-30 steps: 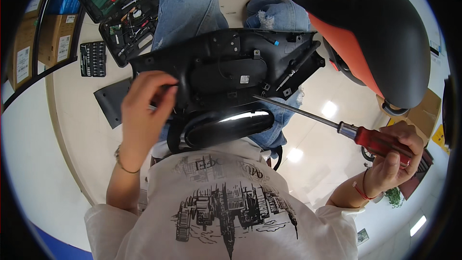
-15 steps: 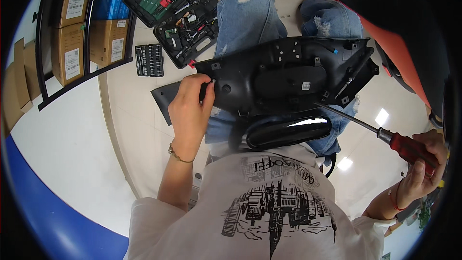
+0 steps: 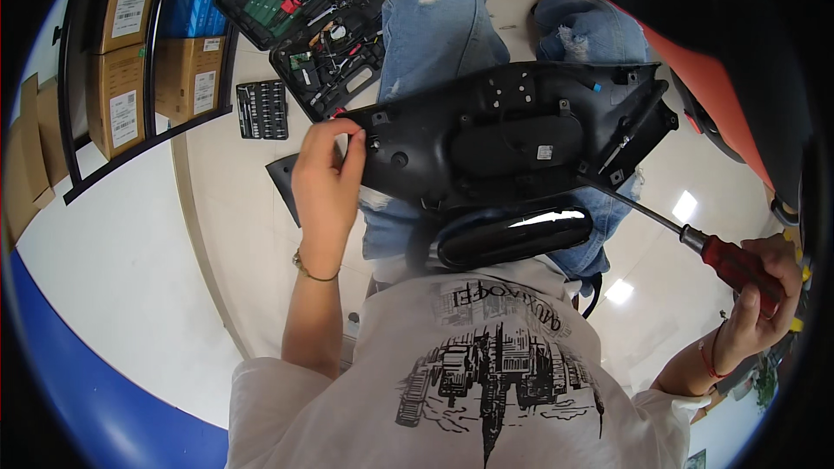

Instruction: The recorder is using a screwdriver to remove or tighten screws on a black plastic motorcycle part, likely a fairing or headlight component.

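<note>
The right grip (image 3: 757, 330) is wrapped around the red handle of a screwdriver (image 3: 738, 274), whose long metal shaft points left toward the panel's near edge. The left grip (image 3: 326, 165) is curled at the panel's left end, thumb close to fingers; whether it pinches anything, I cannot tell.

The panel (image 3: 421, 139) lies across the person's thighs, hollow side up. It looks like moulded plastic: probably light for its span, stiff in the middle, springier along its thin edges. Its smooth skin may slide on the jeans (image 3: 439, 43), so the rim seems the best hold; the small tabs could snap.

Nearer, a glossy black oval part (image 3: 486, 247) looks hard, slick and easily scratched. The jeans are soft, frayed denim. Far left, a hard-shell tool case (image 3: 334, 94) and a socket set (image 3: 262, 109) rest on shiny floor tiles.
</note>
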{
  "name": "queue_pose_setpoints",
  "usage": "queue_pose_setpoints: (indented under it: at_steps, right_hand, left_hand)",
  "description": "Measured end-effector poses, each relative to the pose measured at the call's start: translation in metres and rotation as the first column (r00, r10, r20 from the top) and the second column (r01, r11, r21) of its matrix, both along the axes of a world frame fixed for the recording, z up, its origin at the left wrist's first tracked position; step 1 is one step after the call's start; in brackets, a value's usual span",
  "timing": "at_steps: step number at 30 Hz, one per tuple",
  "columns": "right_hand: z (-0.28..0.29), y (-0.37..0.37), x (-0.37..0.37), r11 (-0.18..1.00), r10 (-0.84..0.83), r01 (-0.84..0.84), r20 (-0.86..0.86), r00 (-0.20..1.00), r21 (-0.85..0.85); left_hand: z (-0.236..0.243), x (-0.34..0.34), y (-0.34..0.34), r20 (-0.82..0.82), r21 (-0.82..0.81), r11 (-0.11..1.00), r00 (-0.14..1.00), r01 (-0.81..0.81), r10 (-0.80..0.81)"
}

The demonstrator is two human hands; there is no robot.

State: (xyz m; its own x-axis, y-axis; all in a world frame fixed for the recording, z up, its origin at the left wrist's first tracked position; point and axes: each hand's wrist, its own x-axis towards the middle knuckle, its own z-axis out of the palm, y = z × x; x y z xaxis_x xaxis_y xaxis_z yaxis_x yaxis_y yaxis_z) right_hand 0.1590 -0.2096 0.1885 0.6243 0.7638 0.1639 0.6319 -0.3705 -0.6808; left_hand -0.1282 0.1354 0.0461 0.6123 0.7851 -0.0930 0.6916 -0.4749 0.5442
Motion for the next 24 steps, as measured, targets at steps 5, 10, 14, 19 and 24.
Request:
queue_pose_setpoints:
  at_steps: [5,10,14,19,24]
  right_hand:
    - [0.005,0.017,-0.016,0.996,0.023,-0.041,0.212,0.977,0.079]
    - [0.006,0.016,-0.029,0.976,0.052,-0.129,0.390,0.919,0.174]
    - [0.011,0.038,-0.043,0.969,0.142,-0.192,0.285,0.948,0.155]
    - [0.012,0.060,-0.043,0.911,0.397,-0.410,0.183,0.900,0.043]
    - [0.006,0.075,-0.055,0.915,0.384,-0.403,0.231,0.894,0.039]
  left_hand:
    - [0.004,-0.006,0.003,0.289,-0.202,0.958,0.923,-0.201,0.255]
    - [0.003,-0.002,-0.016,0.394,-0.160,0.987,0.916,-0.013,0.076]
    - [0.005,0.015,-0.039,0.330,-0.182,0.975,0.942,0.126,-0.060]
    - [-0.002,0.012,-0.038,0.313,-0.181,0.975,0.948,0.126,-0.065]
    - [0.000,0.008,-0.035,0.284,-0.264,0.956,0.957,0.128,-0.050]
